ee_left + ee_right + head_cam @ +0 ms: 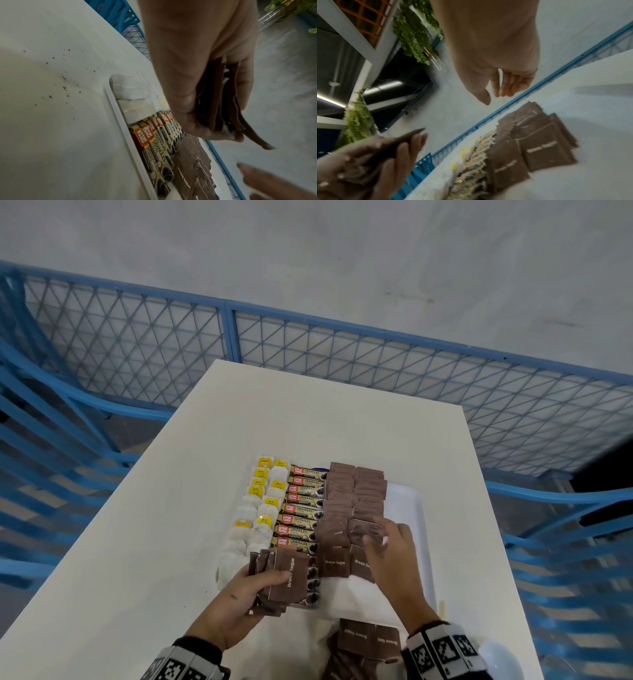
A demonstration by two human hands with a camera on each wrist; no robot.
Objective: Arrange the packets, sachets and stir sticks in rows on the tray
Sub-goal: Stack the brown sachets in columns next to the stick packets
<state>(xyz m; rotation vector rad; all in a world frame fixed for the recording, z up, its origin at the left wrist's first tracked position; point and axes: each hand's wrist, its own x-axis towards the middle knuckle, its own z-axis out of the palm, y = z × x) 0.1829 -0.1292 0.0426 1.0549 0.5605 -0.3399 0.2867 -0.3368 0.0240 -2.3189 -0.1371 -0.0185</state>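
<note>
A white tray [407,508] on the table holds rows of tea bags [260,508] at the left, coffee sticks [301,518] in the middle and two columns of brown sugar sachets [352,501] at the right. My left hand [270,583] grips a stack of brown sugar sachets [289,577] above the tray's near left corner. The left wrist view shows that stack [212,94] pinched between thumb and fingers [185,102]. My right hand [376,539] hovers over the near end of the right sachet column. Its fingers [506,88] hang loosely curled and hold nothing.
More brown sugar sachets [366,642] lie loose at the table's near edge, between my wrists. A thin pale stick [442,609] lies right of the tray. A white round object [496,659] sits at the near right corner. A blue mesh fence [342,347] surrounds the table.
</note>
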